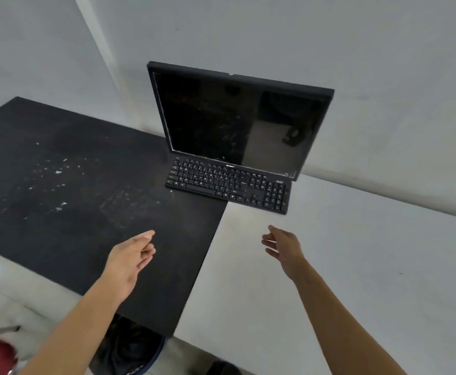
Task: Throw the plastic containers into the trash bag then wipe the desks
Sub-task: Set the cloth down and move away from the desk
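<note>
While both hands reach forward empty, the left hand (130,257) loosely curled and the right hand (283,243) spread open, a black table (59,185) at left meets a white table (356,266). A dark monitor (237,117) and keyboard (228,184) straddle the seam at center frame.

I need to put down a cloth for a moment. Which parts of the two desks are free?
The white desk is bare right of the right hand and in front of the keyboard. The black desk is free left of the left hand, though speckled with white bits. The back middle is crowded by the keyboard and monitor.
</note>
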